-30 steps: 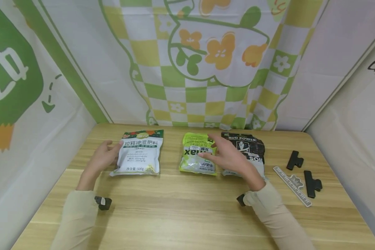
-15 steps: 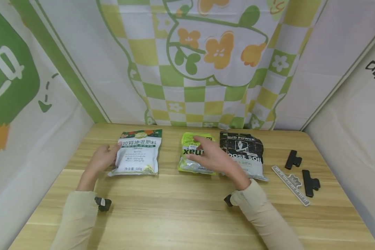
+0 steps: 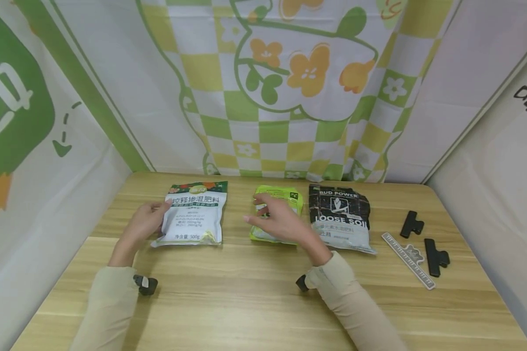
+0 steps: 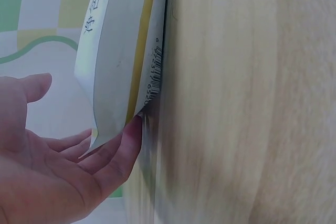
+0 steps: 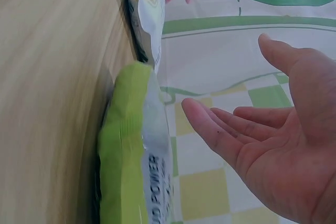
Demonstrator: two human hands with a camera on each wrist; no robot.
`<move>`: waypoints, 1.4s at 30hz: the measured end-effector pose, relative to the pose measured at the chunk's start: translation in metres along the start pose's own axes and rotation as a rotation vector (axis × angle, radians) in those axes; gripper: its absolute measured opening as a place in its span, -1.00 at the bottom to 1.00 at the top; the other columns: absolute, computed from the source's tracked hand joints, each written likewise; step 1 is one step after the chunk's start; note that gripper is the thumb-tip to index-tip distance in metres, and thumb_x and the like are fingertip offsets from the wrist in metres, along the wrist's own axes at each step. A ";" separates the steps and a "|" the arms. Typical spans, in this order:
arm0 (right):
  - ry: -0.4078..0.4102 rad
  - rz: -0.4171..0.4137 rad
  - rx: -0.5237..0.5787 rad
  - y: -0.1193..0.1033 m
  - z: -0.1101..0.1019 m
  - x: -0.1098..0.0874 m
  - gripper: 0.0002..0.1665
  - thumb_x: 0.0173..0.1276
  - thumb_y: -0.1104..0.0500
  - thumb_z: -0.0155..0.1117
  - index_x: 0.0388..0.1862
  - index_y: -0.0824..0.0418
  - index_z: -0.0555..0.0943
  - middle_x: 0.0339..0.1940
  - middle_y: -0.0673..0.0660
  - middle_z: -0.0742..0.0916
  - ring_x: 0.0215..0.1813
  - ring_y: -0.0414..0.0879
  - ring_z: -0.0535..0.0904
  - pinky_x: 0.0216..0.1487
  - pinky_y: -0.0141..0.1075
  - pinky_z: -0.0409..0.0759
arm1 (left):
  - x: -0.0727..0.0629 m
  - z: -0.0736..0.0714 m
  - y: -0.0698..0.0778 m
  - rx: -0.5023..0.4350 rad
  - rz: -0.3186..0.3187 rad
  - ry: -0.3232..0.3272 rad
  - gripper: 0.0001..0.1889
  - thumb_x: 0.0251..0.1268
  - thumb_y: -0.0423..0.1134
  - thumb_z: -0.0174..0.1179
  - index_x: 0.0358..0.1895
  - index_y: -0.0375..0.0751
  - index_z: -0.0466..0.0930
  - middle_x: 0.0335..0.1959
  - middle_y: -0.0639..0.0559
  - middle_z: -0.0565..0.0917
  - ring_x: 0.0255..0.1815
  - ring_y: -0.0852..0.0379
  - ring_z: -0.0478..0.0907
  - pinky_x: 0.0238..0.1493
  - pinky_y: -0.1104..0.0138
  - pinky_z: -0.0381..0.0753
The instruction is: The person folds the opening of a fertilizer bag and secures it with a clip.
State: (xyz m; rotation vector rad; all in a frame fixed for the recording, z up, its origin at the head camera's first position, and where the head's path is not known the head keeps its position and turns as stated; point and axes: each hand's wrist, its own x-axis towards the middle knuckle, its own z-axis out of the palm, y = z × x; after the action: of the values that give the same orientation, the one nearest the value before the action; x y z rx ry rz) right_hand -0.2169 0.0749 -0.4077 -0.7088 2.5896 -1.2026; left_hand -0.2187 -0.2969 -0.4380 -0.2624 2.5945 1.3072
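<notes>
A white bag of fertilizer [image 3: 193,214] with a green top band lies at the left of the table. My left hand [image 3: 146,220] is at its left edge; in the left wrist view the fingers [image 4: 123,153] reach the bag's lower edge while the thumb stands apart. Over the lime-green bag [image 3: 260,189] in the middle, my right hand [image 3: 278,219] hovers and partly hides it. The right wrist view has the right fingers [image 5: 212,129] extended, thumb spread, clear of the green bag [image 5: 123,150].
Right of the green bag lies a black-and-grey "Loose Soil" bag [image 3: 340,219]. Two black clips [image 3: 412,224] and a pale ruler-like piece [image 3: 408,260] lie further right on the wooden table [image 3: 228,302]. A checkered curtain [image 3: 272,131] hangs behind the table.
My right hand has moved left from between the black and green bags to above the green one, uncovering the black bag. The left hand stays beside the white bag.
</notes>
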 end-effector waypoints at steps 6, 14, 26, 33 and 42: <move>-0.029 0.036 0.058 -0.001 0.010 0.007 -0.12 0.53 -0.20 0.30 0.64 0.18 0.30 0.53 0.17 0.58 0.38 0.09 0.66 0.34 0.02 0.67 | 0.000 0.000 -0.001 -0.018 -0.017 0.006 -0.04 0.65 0.35 -0.28 0.61 -0.56 0.01 0.47 -0.56 0.37 0.28 -0.19 0.59 0.05 0.35 0.71; -0.062 0.076 0.153 -0.005 0.026 0.015 -0.20 0.55 -0.18 0.29 0.58 0.18 0.37 0.47 0.23 0.63 0.32 0.10 0.68 0.23 -0.07 0.73 | 0.001 0.001 -0.002 0.009 -0.035 -0.010 -0.03 0.64 0.37 -0.31 0.61 -0.56 0.05 0.46 -0.51 0.39 0.35 -0.24 0.49 0.33 0.04 0.62; -0.096 0.143 0.321 -0.015 0.058 0.032 -0.09 0.53 -0.17 0.33 0.59 0.36 0.31 0.40 0.33 0.64 0.05 0.11 0.82 0.05 -0.21 0.80 | 0.007 0.004 -0.004 0.072 -0.055 0.001 0.01 0.58 0.45 -0.32 0.62 -0.47 0.09 0.26 -0.38 0.47 0.06 -0.10 0.47 -0.18 0.32 0.52; -0.097 0.249 0.343 -0.019 0.065 0.037 -0.05 0.50 -0.21 0.34 0.61 0.33 0.30 0.34 0.28 0.68 -0.02 0.04 0.83 0.13 -0.17 0.77 | 0.008 0.006 -0.004 0.040 -0.046 -0.010 0.00 0.58 0.45 -0.30 0.63 -0.44 0.07 0.35 -0.39 0.43 0.12 -0.09 0.44 -0.18 0.33 0.52; -0.084 0.300 0.400 -0.020 0.080 0.044 -0.12 0.50 -0.12 0.37 0.54 0.40 0.35 0.35 0.37 0.67 0.02 0.05 0.82 0.18 -0.13 0.77 | 0.008 0.007 -0.008 0.046 -0.046 0.002 -0.03 0.61 0.39 -0.29 0.59 -0.52 0.13 0.30 -0.41 0.48 0.07 -0.05 0.49 -0.22 0.42 0.56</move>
State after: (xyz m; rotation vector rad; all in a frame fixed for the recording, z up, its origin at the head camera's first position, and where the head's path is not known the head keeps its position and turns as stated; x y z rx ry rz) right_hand -0.2183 -0.0113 -0.4430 -0.2714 2.1857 -1.4838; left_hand -0.2231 -0.2964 -0.4499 -0.3127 2.6004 1.2307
